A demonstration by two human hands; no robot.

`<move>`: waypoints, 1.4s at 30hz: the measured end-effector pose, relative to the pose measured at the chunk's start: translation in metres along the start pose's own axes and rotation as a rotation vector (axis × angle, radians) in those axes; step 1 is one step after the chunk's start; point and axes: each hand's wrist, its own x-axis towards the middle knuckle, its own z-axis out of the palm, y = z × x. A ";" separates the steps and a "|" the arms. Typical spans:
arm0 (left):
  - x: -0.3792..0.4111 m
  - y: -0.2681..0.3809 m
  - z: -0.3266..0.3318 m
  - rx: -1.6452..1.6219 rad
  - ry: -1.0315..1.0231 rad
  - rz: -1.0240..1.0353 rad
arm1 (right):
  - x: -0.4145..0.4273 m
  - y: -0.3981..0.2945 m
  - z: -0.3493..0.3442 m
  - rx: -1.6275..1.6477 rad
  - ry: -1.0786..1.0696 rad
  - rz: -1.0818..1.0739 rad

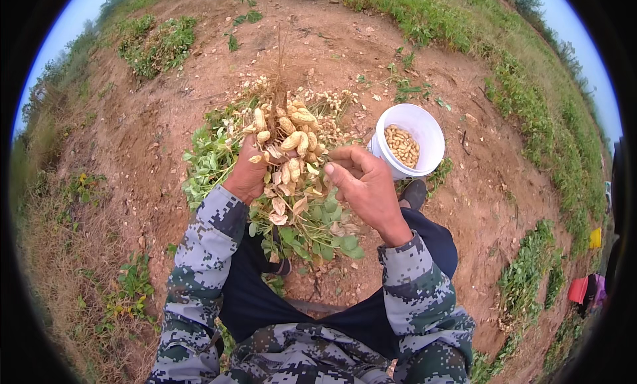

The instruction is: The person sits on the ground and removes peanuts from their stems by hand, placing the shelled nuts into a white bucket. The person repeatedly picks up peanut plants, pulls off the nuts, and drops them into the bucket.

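Note:
My left hand (250, 171) is closed around the base of an uprooted peanut plant, its roots pointing up and its green leaves (318, 229) hanging down. A cluster of peanut pods (297, 135) hangs on the plant, in front of and beside that hand. Just right of the cluster is my right hand (362, 185), thumb and fingers curled towards the pods; whether anything is between the fingertips cannot be told. Beyond it stands a white plastic bucket (432, 135), tilted slightly in view, with loose peanut pods (402, 146) inside.
More peanut plants (208, 160) lie on the reddish soil under the held one. A pile of pulled plants (161, 45) lies at the far left, another (530, 269) at the right. My shoe (414, 194) is beside the bucket. At the right edge are a red container (578, 290) and a yellow object (595, 238).

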 end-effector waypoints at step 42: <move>-0.007 -0.020 0.022 -0.050 -0.132 -0.290 | 0.027 0.007 -0.033 -0.826 -0.540 -0.274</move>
